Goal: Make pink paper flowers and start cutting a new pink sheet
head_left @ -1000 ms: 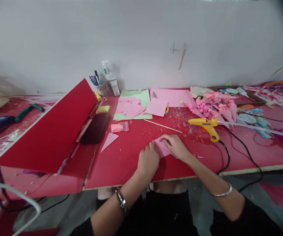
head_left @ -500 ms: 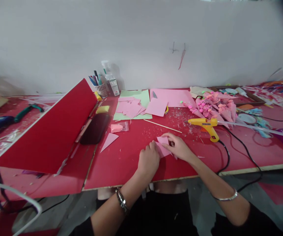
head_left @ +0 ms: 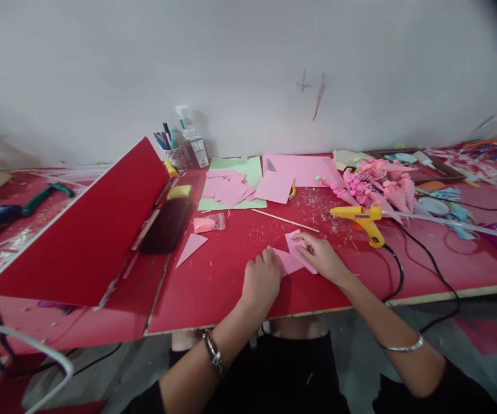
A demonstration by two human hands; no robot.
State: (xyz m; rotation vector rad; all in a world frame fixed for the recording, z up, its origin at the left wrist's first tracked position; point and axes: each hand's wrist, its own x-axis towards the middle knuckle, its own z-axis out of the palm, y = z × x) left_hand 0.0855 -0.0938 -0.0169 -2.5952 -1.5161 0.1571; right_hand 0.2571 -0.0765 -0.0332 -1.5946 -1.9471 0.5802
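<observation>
A small pink paper piece (head_left: pixel 294 257) lies on the red table (head_left: pixel 214 287) in front of me, partly unfolded. My left hand (head_left: pixel 260 279) rests curled on its left edge, pressing it down. My right hand (head_left: pixel 322 257) pinches the paper's right flap between thumb and fingers, lifted slightly off the table. A yellow glue gun (head_left: pixel 359 218) lies just beyond my right hand, its black cord (head_left: pixel 397 270) trailing off the table's front edge.
A pink paper triangle (head_left: pixel 191 247) lies left of my hands. A tilted red board (head_left: pixel 88 230) and a dark case (head_left: pixel 166 225) stand at the left. Pink and green sheets (head_left: pixel 235 187), a thin stick (head_left: pixel 285 221), a pen cup (head_left: pixel 171 150) and pink paper cones (head_left: pixel 378 187) lie farther back.
My right hand has opened the pink paper's flap and drawn it to the right. My left hand has stayed pressing the paper's left edge.
</observation>
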